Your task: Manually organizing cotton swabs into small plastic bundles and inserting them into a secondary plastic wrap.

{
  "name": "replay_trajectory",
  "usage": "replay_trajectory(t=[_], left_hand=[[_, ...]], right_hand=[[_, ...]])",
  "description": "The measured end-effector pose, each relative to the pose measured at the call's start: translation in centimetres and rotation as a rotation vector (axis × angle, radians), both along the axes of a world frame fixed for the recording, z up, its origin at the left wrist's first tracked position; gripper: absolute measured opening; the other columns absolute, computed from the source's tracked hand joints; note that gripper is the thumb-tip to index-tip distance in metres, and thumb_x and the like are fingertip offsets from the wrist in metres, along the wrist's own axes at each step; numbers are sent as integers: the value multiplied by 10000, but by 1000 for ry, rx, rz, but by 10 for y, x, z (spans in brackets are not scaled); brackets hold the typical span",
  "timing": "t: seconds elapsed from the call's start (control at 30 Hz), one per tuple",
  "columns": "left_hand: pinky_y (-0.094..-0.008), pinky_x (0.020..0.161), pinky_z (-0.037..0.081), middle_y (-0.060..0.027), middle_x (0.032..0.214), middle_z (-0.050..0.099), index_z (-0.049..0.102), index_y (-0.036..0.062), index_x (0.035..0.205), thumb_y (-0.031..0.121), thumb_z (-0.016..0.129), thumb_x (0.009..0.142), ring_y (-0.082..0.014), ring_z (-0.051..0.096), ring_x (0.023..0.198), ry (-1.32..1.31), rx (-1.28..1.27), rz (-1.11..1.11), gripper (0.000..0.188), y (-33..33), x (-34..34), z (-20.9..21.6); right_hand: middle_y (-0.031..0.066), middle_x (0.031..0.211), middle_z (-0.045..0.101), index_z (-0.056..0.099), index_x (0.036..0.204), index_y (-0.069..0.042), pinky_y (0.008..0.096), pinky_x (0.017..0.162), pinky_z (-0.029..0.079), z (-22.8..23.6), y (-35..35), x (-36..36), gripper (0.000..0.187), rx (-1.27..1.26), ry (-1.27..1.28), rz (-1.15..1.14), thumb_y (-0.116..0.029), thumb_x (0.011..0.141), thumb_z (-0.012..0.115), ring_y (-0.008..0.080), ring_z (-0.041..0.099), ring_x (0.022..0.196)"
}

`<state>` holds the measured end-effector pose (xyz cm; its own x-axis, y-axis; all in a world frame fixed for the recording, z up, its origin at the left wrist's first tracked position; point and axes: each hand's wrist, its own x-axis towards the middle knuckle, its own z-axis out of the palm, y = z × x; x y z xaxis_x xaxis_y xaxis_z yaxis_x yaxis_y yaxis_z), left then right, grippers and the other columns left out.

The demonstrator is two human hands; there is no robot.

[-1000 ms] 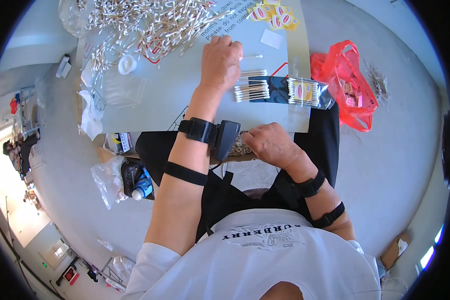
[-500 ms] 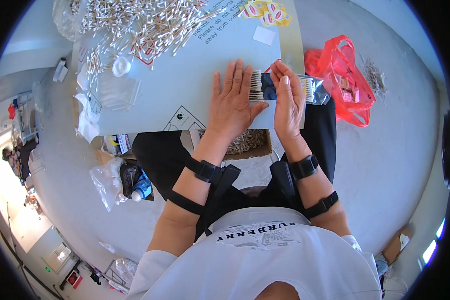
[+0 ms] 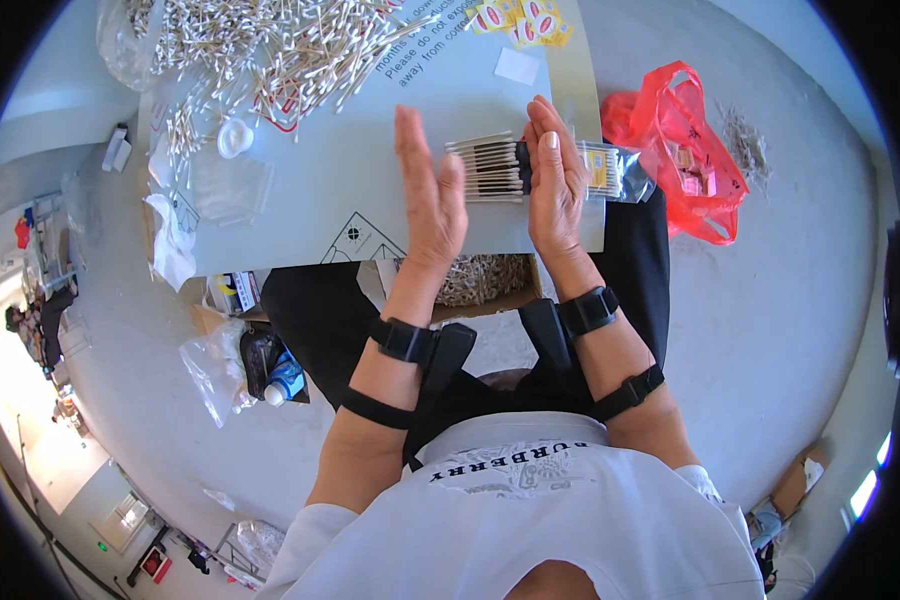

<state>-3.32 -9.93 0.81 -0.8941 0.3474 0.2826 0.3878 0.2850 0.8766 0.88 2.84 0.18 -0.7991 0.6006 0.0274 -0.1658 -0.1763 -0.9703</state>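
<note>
A: In the head view, where is the row of swabs (image 3: pixel 490 172)?
B: On the tabletop (image 3: pixel 320 170), between the two hands and in front of the person, nearer the right side of the board than the loose pile of swabs (image 3: pixel 310 70).

A: And the hands?
B: Both have their fingers straight and pinch nothing. The left hand (image 3: pixel 432 195) is turned on edge, palm toward the row, with a gap before the swab tips. The right hand (image 3: pixel 558 190) stands just beside the other ends; whether it touches them I can't tell.

A: How would you even up that row well?
B: I'd hold the right palm firm as a wall and tap the left one in squarely, gently, so that the tips line up without the sticks riding over each other.

A: Which way do they point?
B: Long axis left to right, one end toward each palm, sticks side by side. The farthest few slant, right ends farther from the person; the nearer ones run almost level, roughly in line with the filled packet (image 3: pixel 598 172).
</note>
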Motion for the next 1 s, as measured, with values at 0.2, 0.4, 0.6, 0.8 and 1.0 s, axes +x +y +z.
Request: replay_trajectory(t=[0.2,0.4,0.6,0.8,1.0], left_hand=[[-398,1155,270,-228,1480,355,273,-59,1468,362,403,1049,-294,345,1394,-258,453,113,608,22,1,-3],[-400,1127,329,-212,1403,445,362,-62,1419,348,407,1051,-280,437,1324,-265,481,152,553,37,4,-4],[-402,1133,320,-206,1434,438,408,-35,1416,311,444,1039,-288,432,1336,-315,498,73,512,29,-1,-5],[-503,1175,188,-173,1568,270,324,16,1484,372,576,939,-350,241,1454,182,-331,-195,698,-9,-1,8],[-525,1186,133,-146,1587,242,285,60,1514,470,581,906,-283,187,1485,261,-778,-251,791,-2,19,7]], right_hand=[[141,1428,495,534,1317,38,331,1111,330,-5,-8,-6,415,69,14,-27,-266,1047,448,236,425,1346],[160,1406,515,548,1295,39,337,1106,336,-5,-11,0,394,115,0,-58,-251,1046,450,248,444,1329],[156,1408,509,562,1291,14,323,1093,348,-6,3,4,351,25,-7,-41,-198,1014,523,230,470,1303],[102,1502,401,479,1404,-111,413,1162,286,38,53,28,641,1124,-244,419,-151,817,734,291,365,1399],[48,1483,429,499,1376,-108,439,1177,263,18,57,33,638,1401,-234,517,-213,792,733,228,375,1391]])
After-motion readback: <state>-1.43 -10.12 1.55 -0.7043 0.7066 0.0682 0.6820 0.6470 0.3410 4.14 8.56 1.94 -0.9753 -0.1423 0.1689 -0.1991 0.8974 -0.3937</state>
